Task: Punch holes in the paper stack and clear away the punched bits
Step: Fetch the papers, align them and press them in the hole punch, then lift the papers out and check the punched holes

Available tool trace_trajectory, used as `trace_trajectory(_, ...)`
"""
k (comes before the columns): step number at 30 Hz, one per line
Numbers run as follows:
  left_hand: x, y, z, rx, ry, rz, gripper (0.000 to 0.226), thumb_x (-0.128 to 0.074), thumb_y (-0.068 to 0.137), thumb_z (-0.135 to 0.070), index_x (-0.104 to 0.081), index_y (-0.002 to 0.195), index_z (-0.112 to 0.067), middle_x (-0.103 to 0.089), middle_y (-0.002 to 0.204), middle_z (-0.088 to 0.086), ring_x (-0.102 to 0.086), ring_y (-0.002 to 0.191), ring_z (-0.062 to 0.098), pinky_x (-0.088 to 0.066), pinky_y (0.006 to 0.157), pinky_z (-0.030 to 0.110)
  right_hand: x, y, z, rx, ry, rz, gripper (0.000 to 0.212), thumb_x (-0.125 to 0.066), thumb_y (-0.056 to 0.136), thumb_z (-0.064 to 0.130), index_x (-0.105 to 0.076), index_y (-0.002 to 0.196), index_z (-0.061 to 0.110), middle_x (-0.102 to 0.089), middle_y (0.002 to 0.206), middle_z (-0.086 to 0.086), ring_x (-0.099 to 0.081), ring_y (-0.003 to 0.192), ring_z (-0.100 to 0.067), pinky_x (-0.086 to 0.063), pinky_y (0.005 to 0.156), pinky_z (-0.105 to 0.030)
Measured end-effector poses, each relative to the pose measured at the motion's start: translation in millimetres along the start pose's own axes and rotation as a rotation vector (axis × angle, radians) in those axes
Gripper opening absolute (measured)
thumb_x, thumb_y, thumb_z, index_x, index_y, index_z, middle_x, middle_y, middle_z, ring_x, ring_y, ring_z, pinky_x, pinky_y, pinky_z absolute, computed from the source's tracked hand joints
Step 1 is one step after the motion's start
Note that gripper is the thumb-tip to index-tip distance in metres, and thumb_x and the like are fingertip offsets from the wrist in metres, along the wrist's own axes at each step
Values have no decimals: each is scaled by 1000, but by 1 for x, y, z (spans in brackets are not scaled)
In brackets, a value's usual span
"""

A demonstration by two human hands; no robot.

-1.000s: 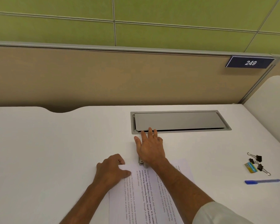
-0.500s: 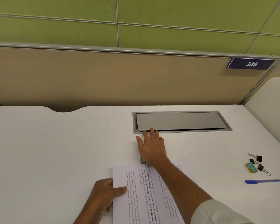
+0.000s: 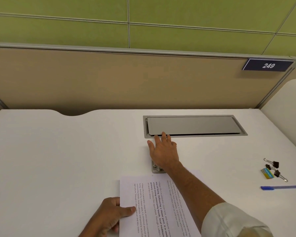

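Observation:
A stack of printed paper (image 3: 161,202) lies on the white desk (image 3: 58,151), its far edge pushed into a small grey metal hole punch (image 3: 156,169). My right hand (image 3: 164,153) lies flat on top of the punch, fingers stretched out towards the wall, and it hides most of the punch. My left hand (image 3: 109,214) pinches the left edge of the stack, thumb on the top sheet and fingers tucked under. No punched bits show on the desk.
A grey cable hatch (image 3: 195,125) is set into the desk just past my right fingertips. At the right lie black binder clips (image 3: 275,165), a small blue and yellow block (image 3: 267,173) and a blue pen (image 3: 278,187). A beige partition stands behind the desk.
My left hand slid from the far left corner of the stack back along its left edge towards me. My right hand stayed on the punch.

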State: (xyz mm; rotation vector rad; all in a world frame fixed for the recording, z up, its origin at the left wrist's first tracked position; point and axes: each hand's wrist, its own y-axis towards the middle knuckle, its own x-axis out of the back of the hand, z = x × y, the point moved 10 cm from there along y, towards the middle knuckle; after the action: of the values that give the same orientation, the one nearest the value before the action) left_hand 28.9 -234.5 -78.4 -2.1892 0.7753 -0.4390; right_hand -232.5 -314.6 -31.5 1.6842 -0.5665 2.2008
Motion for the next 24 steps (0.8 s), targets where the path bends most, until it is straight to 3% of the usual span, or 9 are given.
trace_trajectory(6,7,-11,11,-31,-55,-12,18,-79,81,-7,-77,100,-7,-80,85,13,-70,52,19,-41,36,19,31,-19,-5,-42,154,-170,59,-28,102,53,-40,147,16,-28,160,-15,-23,148,-31,-27,115,-50)
trace_trajectory(10,16,-26,17,-88,-144,-46,15,-76,81,3,-75,95,-2,-79,79,15,-70,50,23,-45,35,20,56,-66,-34,-170,530,-342,47,-45,102,42,-50,139,14,-41,155,-11,-35,144,-25,-31,115,-47)
trace_trajectory(15,33,-55,42,-105,-383,-44,23,-71,79,15,-70,101,10,-76,92,27,-76,77,40,-61,53,36,63,-173,-88,-367,850,-510,30,-57,99,33,-59,126,21,-61,136,-5,-54,129,-25,-40,107,-34)
trace_trajectory(21,60,-97,64,-133,-448,-51,27,-71,79,13,-68,106,11,-75,97,30,-74,81,45,-63,61,42,29,-304,-121,-693,1049,-514,38,-69,92,26,-59,128,20,-61,135,-7,-54,126,-24,-41,108,-42)
trace_trajectory(24,68,-119,67,-151,-411,-50,19,-70,82,11,-69,101,9,-76,84,27,-70,48,31,-53,39,25,13,-362,-115,-923,1242,-585,53,-77,85,14,-54,133,11,-60,136,-16,-55,126,-28,-40,103,-37)
